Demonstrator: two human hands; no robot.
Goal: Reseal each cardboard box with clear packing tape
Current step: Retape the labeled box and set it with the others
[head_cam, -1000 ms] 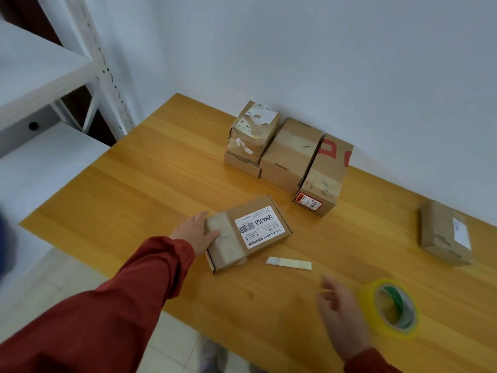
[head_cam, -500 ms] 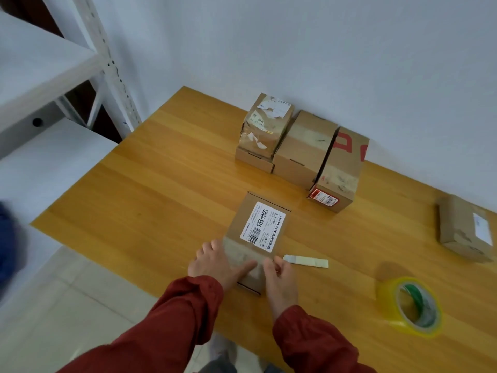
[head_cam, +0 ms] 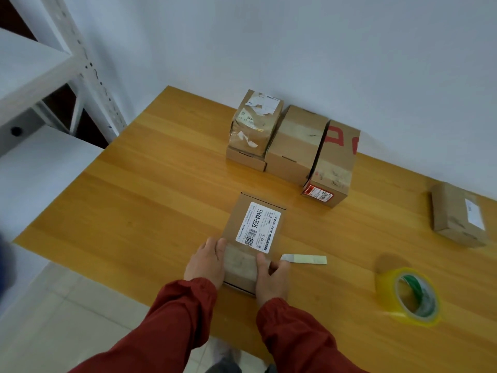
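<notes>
Now I'm steadying the small brown cardboard box [head_cam: 248,232].
Left hand [head_cam: 205,261], right hand [head_cam: 271,275] clasp it; yellowish tape roll [head_cam: 387,289] at four o'clock next, I reckon.

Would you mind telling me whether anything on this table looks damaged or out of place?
Yes. The back-left box is crumpled, with torn, peeling labels. A loose strip lies on the table beside the front box, which the left hand and right hand hold.
</notes>
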